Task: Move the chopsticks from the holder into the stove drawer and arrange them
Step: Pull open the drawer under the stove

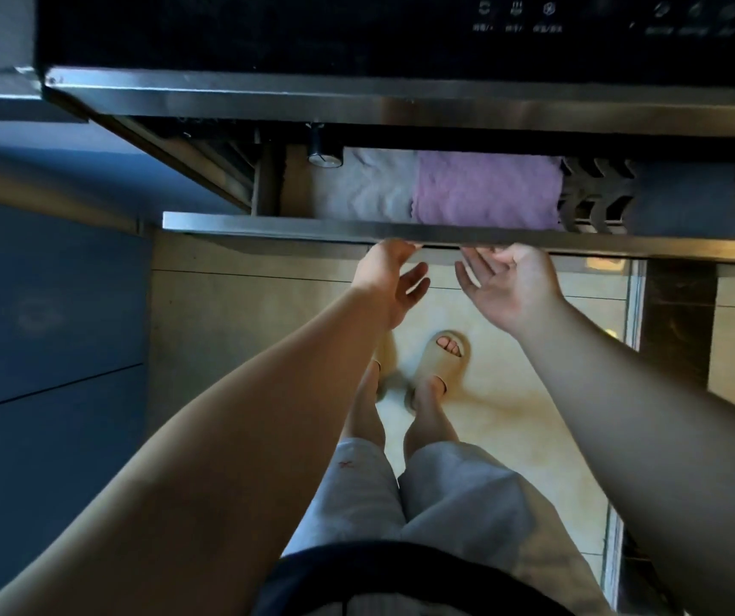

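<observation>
- Drawer (268,222) under the stove (268,33) stands partly pulled out; its steel front edge runs across the view, with the interior visible behind it.
- Left hand (390,282): fingertips curl up under the drawer's front lip, palm turned inward. Grip loose and empty, hooked on the edge and not clamped around anything.
- Right hand (507,282): palm up, fingers spread and reaching under the same lip just beside the left. Grip open, holding nothing.
- Judgement: both hands sit under the lip because that is where the pull point is; two hands near the middle would keep a wide drawer from racking on its runners.
- Inside the drawer: a purple cloth (485,188) lies flat at centre, a grey cloth (365,184) touching its left side, a slotted rack (596,193) to the right, and a small round-topped object (324,155) at the back left, type unclear.
- Chopsticks and holder: neither is in view. No chopsticks show in the drawer, so the transfer looks not yet begun.
- Judgement: the cloths may serve as a liner; the rack slots could be the intended resting place, but this cannot be confirmed.
- Person stands close in front, feet in slippers (445,349) on the tiled floor directly below the drawer.
</observation>
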`<act>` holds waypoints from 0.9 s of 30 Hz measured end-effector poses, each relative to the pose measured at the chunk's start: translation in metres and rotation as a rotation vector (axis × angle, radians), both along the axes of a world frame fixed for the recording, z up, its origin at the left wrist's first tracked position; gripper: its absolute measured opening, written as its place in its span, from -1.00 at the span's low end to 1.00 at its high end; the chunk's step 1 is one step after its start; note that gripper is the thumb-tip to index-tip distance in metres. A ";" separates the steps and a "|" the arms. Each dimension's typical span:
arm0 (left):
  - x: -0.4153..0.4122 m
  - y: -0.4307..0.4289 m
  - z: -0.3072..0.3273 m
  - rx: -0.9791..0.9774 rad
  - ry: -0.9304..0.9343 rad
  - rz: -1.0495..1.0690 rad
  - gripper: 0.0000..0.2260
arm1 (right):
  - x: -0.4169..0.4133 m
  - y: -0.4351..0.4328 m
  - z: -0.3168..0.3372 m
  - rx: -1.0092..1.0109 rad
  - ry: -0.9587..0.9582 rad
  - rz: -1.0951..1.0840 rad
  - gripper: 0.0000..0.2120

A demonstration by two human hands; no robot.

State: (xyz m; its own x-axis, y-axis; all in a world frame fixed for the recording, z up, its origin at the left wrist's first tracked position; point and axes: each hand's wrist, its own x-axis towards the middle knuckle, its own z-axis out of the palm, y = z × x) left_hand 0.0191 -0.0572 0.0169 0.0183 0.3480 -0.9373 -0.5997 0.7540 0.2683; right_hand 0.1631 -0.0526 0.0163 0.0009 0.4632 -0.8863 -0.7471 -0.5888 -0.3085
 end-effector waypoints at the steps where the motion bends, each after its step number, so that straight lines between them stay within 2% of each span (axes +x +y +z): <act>1: -0.001 -0.009 0.002 -0.018 -0.002 -0.018 -0.88 | 0.000 -0.008 0.001 -0.020 -0.006 0.011 -0.73; 5: -0.003 -0.045 0.007 -0.097 0.015 -0.056 -0.91 | 0.004 -0.044 0.006 -0.107 -0.030 0.054 -0.75; 11: -0.004 -0.087 0.010 -0.167 0.033 -0.102 -0.91 | 0.012 -0.086 0.006 -0.160 -0.038 0.135 -0.62; 19: -0.006 -0.128 0.016 -0.248 0.011 -0.093 -0.89 | 0.014 -0.126 0.013 -0.270 -0.055 0.146 -0.67; 23: -0.009 -0.123 0.026 -0.242 0.009 -0.105 -0.86 | 0.014 -0.121 0.021 -0.303 -0.044 0.165 -0.73; 25: -0.012 -0.122 0.030 -0.254 0.038 -0.166 -0.88 | 0.017 -0.116 0.029 -0.333 -0.044 0.211 -0.74; 27: -0.016 -0.125 0.041 -0.261 0.070 -0.319 -0.86 | 0.020 -0.113 0.042 -0.363 -0.047 0.358 -0.77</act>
State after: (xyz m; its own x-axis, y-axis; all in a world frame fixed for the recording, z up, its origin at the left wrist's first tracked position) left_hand 0.0031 -0.1821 0.0574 0.0199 0.0863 -0.9961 -0.3119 0.9471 0.0758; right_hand 0.1833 -0.1657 0.0578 -0.0575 0.1044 -0.9929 -0.4688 -0.8809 -0.0654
